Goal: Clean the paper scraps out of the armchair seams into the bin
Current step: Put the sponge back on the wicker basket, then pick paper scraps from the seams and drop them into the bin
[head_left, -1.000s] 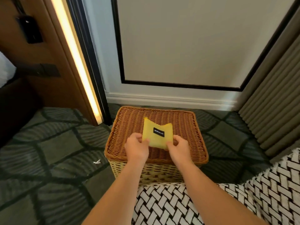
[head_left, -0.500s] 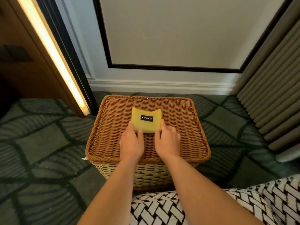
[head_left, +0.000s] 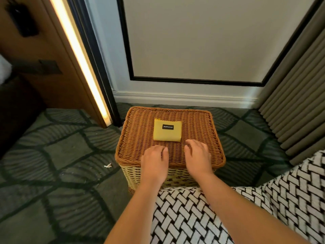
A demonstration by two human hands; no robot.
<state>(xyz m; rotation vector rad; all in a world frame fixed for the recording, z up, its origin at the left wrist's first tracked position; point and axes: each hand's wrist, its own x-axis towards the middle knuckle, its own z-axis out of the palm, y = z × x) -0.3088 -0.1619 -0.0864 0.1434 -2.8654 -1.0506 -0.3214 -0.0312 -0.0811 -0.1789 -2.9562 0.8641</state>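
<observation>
A wicker bin [head_left: 137, 138] with a brown woven lid stands on the carpet in front of me. A folded yellow cloth [head_left: 167, 131] with a small black label lies flat on the lid's middle. My left hand [head_left: 154, 164] and my right hand [head_left: 197, 159] hover over the lid's near edge, just short of the cloth, both empty with fingers loosely spread. The armchair [head_left: 193, 213], in black-and-white woven fabric, fills the lower right. One white paper scrap [head_left: 107, 166] lies on the carpet left of the bin.
A wall with a white skirting board [head_left: 184, 98] stands right behind the bin. A wooden panel with a lit strip [head_left: 79, 55] rises at the left. Grey pleated curtains [head_left: 297, 103] hang at the right. Patterned dark carpet [head_left: 61, 155] surrounds the bin.
Both hands laid the yellow cloth on the bin lid, let go of it and drew back toward me. The cloth now lies flat by itself.
</observation>
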